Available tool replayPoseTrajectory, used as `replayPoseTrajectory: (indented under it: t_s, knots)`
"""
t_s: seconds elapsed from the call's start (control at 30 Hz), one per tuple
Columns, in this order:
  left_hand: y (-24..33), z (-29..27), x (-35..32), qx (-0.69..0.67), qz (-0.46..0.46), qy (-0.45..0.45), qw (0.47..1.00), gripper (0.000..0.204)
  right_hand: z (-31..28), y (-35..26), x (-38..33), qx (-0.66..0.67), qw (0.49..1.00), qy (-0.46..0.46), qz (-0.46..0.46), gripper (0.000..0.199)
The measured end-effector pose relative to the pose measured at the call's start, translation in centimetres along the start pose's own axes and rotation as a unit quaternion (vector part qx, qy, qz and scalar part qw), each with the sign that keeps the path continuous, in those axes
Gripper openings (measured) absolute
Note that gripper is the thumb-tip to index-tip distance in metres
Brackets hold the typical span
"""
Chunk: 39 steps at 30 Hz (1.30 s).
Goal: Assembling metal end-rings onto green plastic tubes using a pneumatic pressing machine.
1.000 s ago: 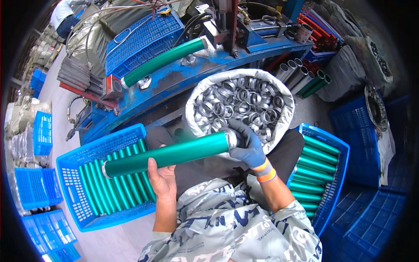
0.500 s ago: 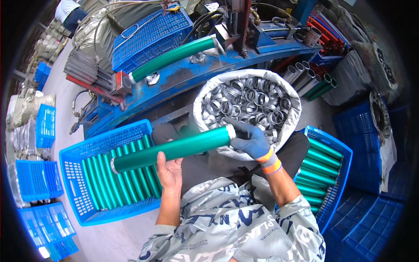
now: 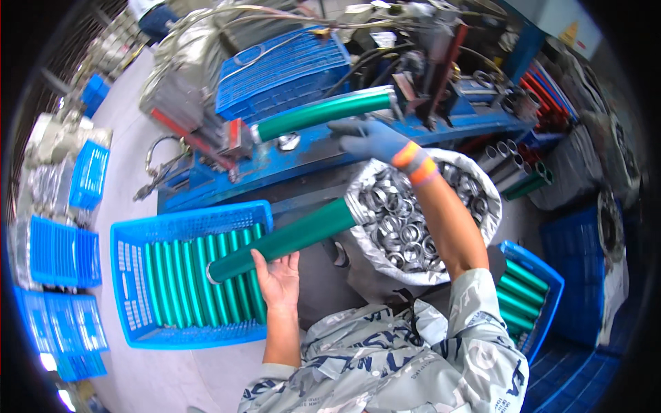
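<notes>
**Green tube in one hand, gloved hand at the machine**

A green tube lies slanted across the middle of the frame, its lower end over the blue crate at centre left, its upper end at the rim of the sack of metal rings. The bare left hand cups it from below near the lower end, fingers curled round it. More green tubes lie side by side in that crate.

The right hand, in a blue glove, reaches up to the blue machine bench in the upper middle, fingers spread loosely, just below a second green tube clamped there; whether it touches is unclear. Another crate of green tubes sits at lower right.
</notes>
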<state>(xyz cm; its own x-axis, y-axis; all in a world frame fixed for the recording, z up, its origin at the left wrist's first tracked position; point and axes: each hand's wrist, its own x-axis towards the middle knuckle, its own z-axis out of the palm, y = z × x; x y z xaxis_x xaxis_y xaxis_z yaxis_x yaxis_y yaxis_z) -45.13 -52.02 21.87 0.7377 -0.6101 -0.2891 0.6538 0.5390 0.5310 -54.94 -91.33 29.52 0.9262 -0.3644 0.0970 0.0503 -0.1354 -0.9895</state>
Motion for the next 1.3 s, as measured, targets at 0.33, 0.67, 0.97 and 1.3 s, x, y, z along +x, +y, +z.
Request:
replayPoseTrajectory:
  t_s: [0.33,0.67,0.97,1.3]
  knots:
    - [3.4,-0.8,1.3,0.007,0.058,-0.005,0.998,0.059,10.4,-0.9,-10.2,0.116,0.991,0.063,-0.001,0.087]
    - [1.4,1.5,0.7,0.04,0.049,-0.045,0.997,0.057,7.8,-0.4,-14.7,-0.093,0.986,0.091,-0.108,0.082]
    - [-1.0,-0.6,2.3,0.064,0.036,0.003,0.997,0.056,7.5,0.3,-15.0,0.057,0.995,0.085,0.022,0.084]
    - [1.3,-0.3,3.7,0.011,0.037,0.025,0.999,0.058,2.5,-1.2,-6.3,0.156,0.987,-0.026,-0.02,0.097]
